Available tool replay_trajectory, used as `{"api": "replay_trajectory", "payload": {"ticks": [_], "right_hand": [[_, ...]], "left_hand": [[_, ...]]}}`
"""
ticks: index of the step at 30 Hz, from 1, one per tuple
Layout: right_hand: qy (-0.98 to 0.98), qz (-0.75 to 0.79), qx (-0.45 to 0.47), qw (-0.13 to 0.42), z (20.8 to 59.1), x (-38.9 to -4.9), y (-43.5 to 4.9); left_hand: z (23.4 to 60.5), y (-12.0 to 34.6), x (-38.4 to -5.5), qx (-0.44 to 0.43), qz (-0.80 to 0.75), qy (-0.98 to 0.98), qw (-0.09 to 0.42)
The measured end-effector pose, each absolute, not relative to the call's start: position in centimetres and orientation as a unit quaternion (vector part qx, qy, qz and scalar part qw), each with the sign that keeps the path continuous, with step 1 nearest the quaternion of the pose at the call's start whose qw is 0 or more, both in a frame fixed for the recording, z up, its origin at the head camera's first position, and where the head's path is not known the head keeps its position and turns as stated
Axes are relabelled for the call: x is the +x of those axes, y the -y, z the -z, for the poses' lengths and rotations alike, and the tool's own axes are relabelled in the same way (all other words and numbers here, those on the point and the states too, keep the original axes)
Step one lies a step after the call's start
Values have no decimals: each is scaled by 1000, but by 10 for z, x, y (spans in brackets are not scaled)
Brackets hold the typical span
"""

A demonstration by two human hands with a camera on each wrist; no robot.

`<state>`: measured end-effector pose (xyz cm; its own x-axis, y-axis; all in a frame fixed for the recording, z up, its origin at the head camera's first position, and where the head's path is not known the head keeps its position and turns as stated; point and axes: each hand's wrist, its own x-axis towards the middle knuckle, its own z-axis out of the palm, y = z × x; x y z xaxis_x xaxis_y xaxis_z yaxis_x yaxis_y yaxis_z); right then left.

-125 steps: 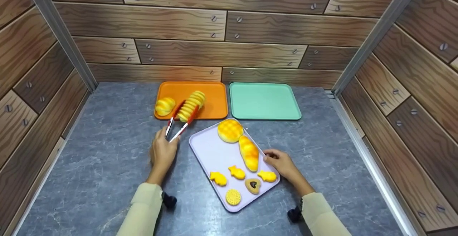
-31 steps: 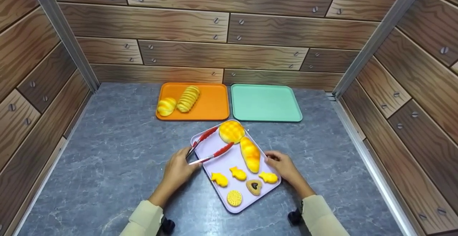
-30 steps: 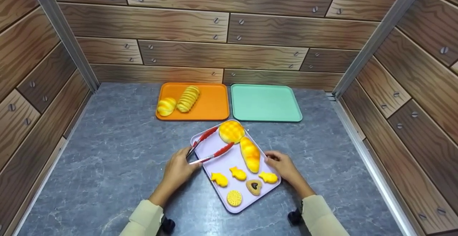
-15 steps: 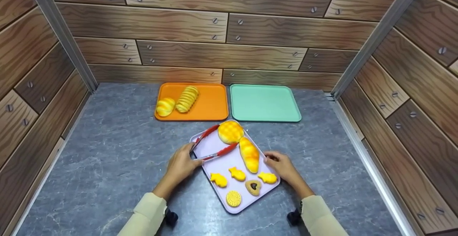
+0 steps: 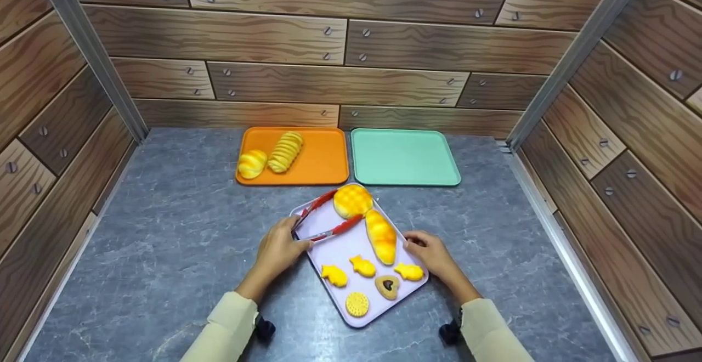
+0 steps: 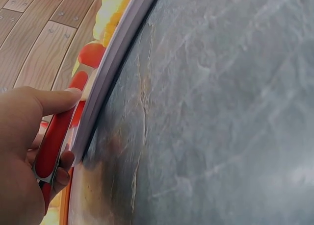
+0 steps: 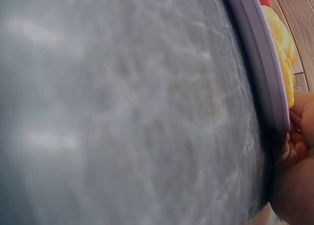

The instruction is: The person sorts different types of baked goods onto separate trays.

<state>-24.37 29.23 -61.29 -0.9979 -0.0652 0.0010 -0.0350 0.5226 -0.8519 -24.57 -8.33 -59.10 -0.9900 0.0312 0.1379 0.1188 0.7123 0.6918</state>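
My left hand (image 5: 278,247) holds red-tipped metal tongs (image 5: 324,235), thumb on one arm and fingers on the other. Their spread tips straddle the round, grid-patterned bun (image 5: 352,201) at the far corner of the lilac tray (image 5: 323,241). One tip lies at the bun's left side, the other at its near right, beside a long bread (image 5: 381,237). At the tray's right edge, my right hand (image 5: 433,252) grips the rim. The right wrist view shows curled fingers (image 7: 293,144) by the tray edge. Red tong handles (image 6: 54,141) lie in my grasp in the left wrist view.
Fish-shaped pieces (image 5: 363,266), a heart-centred cookie (image 5: 387,286) and a round yellow biscuit (image 5: 357,304) lie on the lilac tray. Behind stand an orange tray (image 5: 323,156), with a ridged loaf (image 5: 286,152) and a small bun (image 5: 252,164), and a bare green tray (image 5: 406,156).
The ridged loaf, earlier between the tongs, now lies on the orange tray. My left hand has brought the tongs back over the lilac tray, lately edging closer around the round bun.
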Motion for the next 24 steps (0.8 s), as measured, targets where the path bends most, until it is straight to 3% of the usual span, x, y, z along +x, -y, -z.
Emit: {"api": "replay_trajectory", "payload": {"ticks": [15, 24], "right_hand": [[-876, 481, -29, 6, 614, -245, -292], [-877, 480, -25, 1, 615, -244, -291]], "left_hand": [[590, 92, -238, -53, 385, 914, 112], [588, 101, -252, -22, 407, 900, 156]]}}
